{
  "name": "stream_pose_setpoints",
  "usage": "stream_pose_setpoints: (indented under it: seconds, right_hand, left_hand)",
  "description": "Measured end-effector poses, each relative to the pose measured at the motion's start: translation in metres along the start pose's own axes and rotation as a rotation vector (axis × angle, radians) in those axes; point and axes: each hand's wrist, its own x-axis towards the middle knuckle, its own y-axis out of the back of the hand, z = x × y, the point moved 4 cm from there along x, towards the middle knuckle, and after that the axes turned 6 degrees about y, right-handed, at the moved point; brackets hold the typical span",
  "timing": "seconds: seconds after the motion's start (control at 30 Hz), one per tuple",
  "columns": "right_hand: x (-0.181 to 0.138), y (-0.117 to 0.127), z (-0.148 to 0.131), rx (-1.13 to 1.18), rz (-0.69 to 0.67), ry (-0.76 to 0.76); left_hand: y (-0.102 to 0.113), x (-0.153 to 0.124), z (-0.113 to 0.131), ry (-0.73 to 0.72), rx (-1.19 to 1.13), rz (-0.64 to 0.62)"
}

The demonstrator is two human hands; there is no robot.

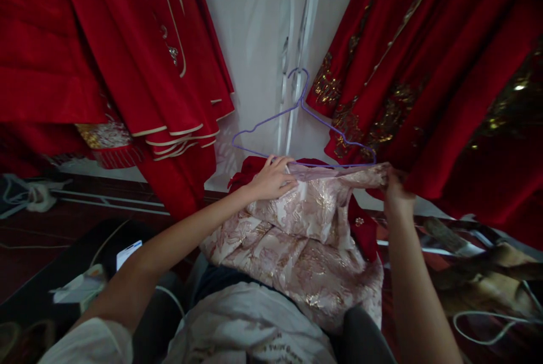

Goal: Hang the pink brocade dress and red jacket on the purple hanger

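A pale pink brocade garment (305, 239) with gold pattern and red lining drapes over my lap. A thin purple wire hanger (297, 112) sits in its top edge, hook pointing up. My left hand (271, 178) is closed on the garment's left shoulder, by the hanger's left end. My right hand (392, 185) grips the garment's right shoulder at the hanger's right end; its fingers are partly hidden by the cloth.
Red embroidered robes hang at left (127, 52) and right (445, 81) against a white wall (254, 30). A phone (127, 253) and papers lie low at left. White cables (487, 330) and cluttered items lie at right.
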Motion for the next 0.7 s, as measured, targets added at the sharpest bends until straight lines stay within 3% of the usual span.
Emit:
stream_pose_setpoints:
  seconds: [0.13, 0.27, 0.43, 0.6, 0.7]
  right_hand:
    - [-0.01, 0.005, -0.01, 0.199, 0.166, -0.215]
    - [-0.014, -0.001, -0.02, 0.295, 0.135, -0.185]
    - [0.005, -0.012, -0.04, 0.161, 0.009, 0.016]
    - [0.017, -0.039, -0.104, -0.188, -0.138, 0.426]
    - [0.011, -0.056, -0.13, -0.33, -0.081, 0.484]
  left_hand:
    - [0.01, -0.009, -0.003, -0.014, 0.025, -0.004]
    - [0.01, -0.009, -0.002, -0.013, 0.011, -0.015]
    - [0.011, -0.004, -0.001, -0.038, -0.072, -0.064]
    - [0.005, 0.007, 0.002, -0.015, -0.187, -0.056]
    - [-0.008, 0.013, 0.011, 0.032, -0.216, -0.02]
